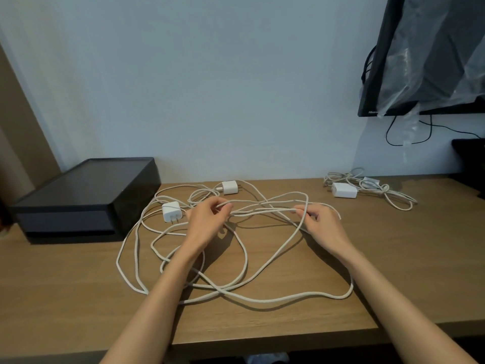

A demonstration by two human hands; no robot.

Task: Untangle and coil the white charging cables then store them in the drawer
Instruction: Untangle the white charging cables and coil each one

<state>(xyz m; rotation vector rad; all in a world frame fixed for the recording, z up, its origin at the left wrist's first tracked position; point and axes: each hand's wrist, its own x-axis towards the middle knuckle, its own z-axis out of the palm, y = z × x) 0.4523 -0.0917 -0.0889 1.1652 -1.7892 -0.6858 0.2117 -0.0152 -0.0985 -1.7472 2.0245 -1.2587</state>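
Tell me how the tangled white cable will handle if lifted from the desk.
Probably floppy: the tangled white cable lies in loose loops on the desk. Likely snags, since strands cross. The plug adapter among the loops may drag along.

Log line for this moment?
phase: untangling | left hand: pinches white cable | right hand: pinches white cable | black drawer box: closed | far cable bundle: untouched

On the tabletop (393, 258) the drawer box (86, 195) sits at the left rear, against the wall (210, 88). The loose cables (262, 300) sprawl across the middle, right of the box. One adapter (172, 210) lies among them near the box, and a second adapter (229, 187) lies behind it. A separate cable bundle (367, 186) lies at the right rear, well apart.
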